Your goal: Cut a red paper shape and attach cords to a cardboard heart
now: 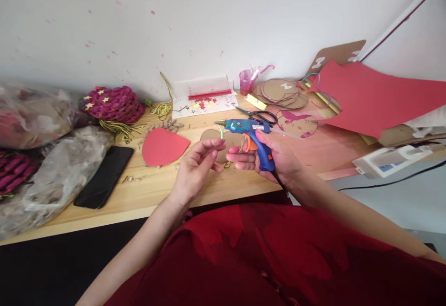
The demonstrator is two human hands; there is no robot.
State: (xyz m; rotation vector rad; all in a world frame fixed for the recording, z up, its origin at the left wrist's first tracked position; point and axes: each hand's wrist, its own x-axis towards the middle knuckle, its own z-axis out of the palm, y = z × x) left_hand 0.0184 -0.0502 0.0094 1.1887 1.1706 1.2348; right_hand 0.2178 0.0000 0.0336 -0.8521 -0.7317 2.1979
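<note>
My right hand grips a blue glue gun by its handle, the orange trigger near my fingers. The nozzle points left and a clear glue stick sticks out at the back. Just below the nozzle, my left hand hovers with thumb and fingers brought together; anything between them is too small to make out. A thin green strand shows between nozzle and fingertips. Behind my hands lies a brown cardboard piece, partly hidden. A red paper cutout rests to the left.
Black scissors, a pink-stained cup and cardboard discs lie behind the gun. Red sheets and a white power strip are at right. A phone, plastic bags and purple woven pieces occupy the left.
</note>
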